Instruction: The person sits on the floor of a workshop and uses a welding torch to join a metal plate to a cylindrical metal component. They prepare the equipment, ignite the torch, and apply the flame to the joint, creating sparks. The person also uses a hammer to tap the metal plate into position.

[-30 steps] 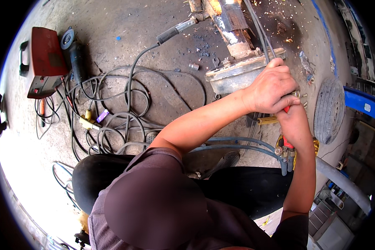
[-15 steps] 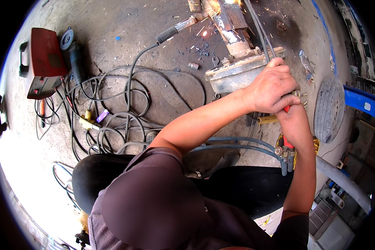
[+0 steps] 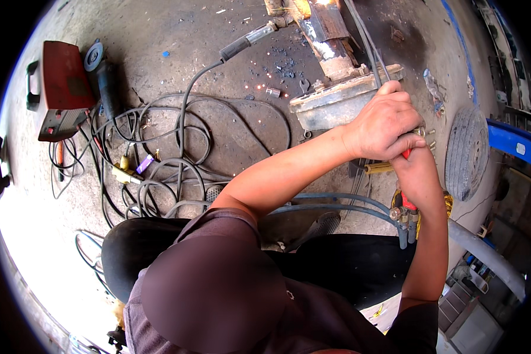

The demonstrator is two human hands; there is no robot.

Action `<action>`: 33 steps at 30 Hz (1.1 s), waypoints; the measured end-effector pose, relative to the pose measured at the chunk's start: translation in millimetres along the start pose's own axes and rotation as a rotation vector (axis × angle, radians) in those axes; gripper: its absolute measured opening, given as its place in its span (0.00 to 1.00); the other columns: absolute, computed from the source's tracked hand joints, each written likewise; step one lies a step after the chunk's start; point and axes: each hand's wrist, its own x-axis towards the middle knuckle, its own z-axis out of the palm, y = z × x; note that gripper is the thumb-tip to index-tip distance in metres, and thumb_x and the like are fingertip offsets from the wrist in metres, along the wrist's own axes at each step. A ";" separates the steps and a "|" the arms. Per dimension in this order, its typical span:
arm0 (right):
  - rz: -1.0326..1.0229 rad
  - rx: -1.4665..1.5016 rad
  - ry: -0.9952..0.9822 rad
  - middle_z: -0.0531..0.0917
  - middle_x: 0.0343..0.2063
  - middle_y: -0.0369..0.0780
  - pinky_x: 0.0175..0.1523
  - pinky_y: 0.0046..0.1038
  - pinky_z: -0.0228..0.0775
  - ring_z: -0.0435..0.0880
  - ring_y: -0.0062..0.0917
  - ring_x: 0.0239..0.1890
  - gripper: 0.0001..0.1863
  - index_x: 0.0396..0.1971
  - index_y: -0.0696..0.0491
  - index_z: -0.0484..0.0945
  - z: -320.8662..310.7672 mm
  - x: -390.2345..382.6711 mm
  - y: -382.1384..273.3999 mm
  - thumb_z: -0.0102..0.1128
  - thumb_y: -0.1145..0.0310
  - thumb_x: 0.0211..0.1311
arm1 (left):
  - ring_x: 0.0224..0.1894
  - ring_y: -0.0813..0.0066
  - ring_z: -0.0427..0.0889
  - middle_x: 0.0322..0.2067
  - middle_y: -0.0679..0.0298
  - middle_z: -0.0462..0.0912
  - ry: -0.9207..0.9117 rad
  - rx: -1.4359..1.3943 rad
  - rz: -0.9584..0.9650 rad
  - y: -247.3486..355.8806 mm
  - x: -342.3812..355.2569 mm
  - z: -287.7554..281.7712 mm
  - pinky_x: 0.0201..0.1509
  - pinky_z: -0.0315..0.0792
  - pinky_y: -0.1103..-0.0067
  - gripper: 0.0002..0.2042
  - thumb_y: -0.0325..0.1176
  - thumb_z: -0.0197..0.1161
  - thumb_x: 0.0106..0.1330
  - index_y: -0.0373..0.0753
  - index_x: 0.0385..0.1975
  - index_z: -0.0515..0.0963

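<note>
At two o'clock | torch [image 3: 367,50] gripped by left hand [image 3: 388,123], apparently right hand [image 3: 416,174] too | sparks [image 3: 259,87] newly strewn toward twelve; heating judged ongoing

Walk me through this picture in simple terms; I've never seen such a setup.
There is no robot here. A wide fisheye camera on a person's head looks down, so straight edges bend near the rim. The bare left hand and right hand come together around a torch-like tool. Its thin metal tubes reach toward a rusty metal workpiece that glows at the top edge. Bluish hoses run to metal fittings just below the right hand. On the floor at left are tangled dark cables, an angle grinder and a red box-shaped machine. A tyre shows at right.
</note>
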 end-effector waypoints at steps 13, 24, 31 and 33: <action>0.033 -0.036 -0.002 0.85 0.34 0.53 0.44 0.37 0.75 0.87 0.38 0.38 0.11 0.40 0.64 0.79 -1.3 -2.6 -3.8 0.62 0.71 0.63 | 0.32 0.60 0.74 0.24 0.61 0.77 -0.006 0.005 -0.014 2.1 -1.3 0.1 0.50 0.64 0.65 0.15 0.43 0.72 0.55 0.36 0.30 0.80; 0.045 -0.058 -0.006 0.85 0.32 0.52 0.43 0.37 0.75 0.86 0.34 0.36 0.11 0.39 0.65 0.78 -2.6 -3.1 -6.2 0.62 0.71 0.63 | 0.32 0.60 0.74 0.24 0.61 0.78 -0.005 0.005 -0.024 3.3 -1.3 0.4 0.50 0.65 0.65 0.15 0.43 0.72 0.55 0.36 0.30 0.80; 0.028 -0.039 -0.004 0.85 0.32 0.50 0.43 0.36 0.75 0.86 0.32 0.36 0.11 0.39 0.64 0.78 -2.8 -2.4 -3.2 0.62 0.72 0.63 | 0.33 0.60 0.74 0.24 0.60 0.77 -0.012 0.020 -0.028 3.1 -1.1 1.1 0.50 0.64 0.65 0.16 0.44 0.72 0.56 0.36 0.31 0.81; 0.023 -0.037 -0.001 0.85 0.32 0.50 0.43 0.36 0.75 0.86 0.32 0.35 0.11 0.39 0.64 0.78 -3.0 -2.7 -3.1 0.62 0.72 0.63 | 0.33 0.60 0.74 0.24 0.61 0.77 -0.012 0.022 -0.026 2.9 -0.8 1.4 0.50 0.64 0.65 0.16 0.44 0.72 0.56 0.37 0.31 0.81</action>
